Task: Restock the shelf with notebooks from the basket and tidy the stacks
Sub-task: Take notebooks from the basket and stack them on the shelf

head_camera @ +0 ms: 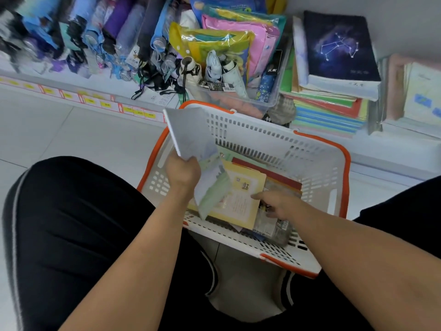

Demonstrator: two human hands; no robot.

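person is crouching over the basket (317,177), white with orange rim, sitting on the floor right in front of the low shelf (393,149). left hand (182,173) is gripping a thin pale notebook (191,134) by its lower edge, fingers curled round it, holding it up tilted over the basket's left side. a second greenish sheet or cover is hanging below that hand; can't tell if it's part of the same grip. right hand (278,203) is reaching into the basket with fingers extended, tips touching the yellow notebook (241,197), not yet closed on anything.

more notebooks are lying flat in the basket under the yellow one, including a red one (274,172). the target stack (331,106) of colourful notebooks is sitting on the shelf just beyond the basket's far right corner, with a dark constellation-cover book (338,46) on top of a stack behind it.

step in hand looks like gathering: picking the next book to join the one already lifted.

to do it well:
- slide fingers under the yellow cover's free edge and pinch the whole book, not just the cover
- avoid the wrapped clutter in the near corner of the basket
- square both spines together before carrying across
- lift clear of the basket wall, then lay flat on the matching stack, edges aligned
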